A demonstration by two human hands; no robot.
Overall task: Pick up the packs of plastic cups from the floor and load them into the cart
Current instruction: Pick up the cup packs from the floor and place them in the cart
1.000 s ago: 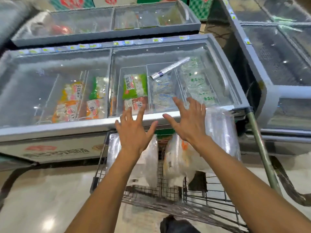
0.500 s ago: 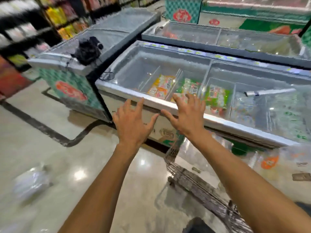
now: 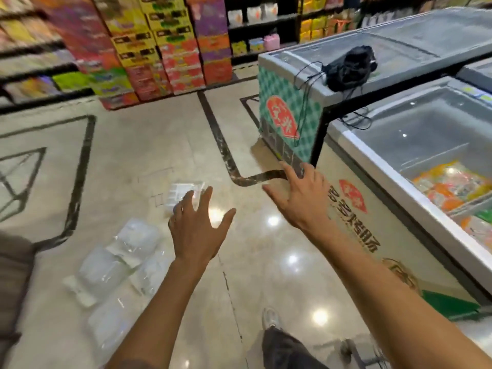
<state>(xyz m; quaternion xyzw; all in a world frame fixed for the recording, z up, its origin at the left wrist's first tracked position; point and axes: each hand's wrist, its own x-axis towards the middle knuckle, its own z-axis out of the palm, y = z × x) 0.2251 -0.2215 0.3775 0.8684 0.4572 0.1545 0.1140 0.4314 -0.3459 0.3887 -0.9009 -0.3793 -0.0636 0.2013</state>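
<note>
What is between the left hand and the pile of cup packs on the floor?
Only bare, shiny floor, as the head view shows. The open left hand hovers just right of the pile of cup packs and touches none of them.

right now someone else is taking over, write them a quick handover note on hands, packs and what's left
Left hand: open, empty, fingers spread, above the floor near the packs.
Right hand: open, empty, held out by the chest freezer.
Packs of plastic cups: a cluster of clear packs lies on the floor at lower left; one more pack lies apart, just beyond the left fingertips.
Cart: barely in view here, so what is already loaded cannot be told.
Left: pick up all these floor packs and put them in the cart.
</note>
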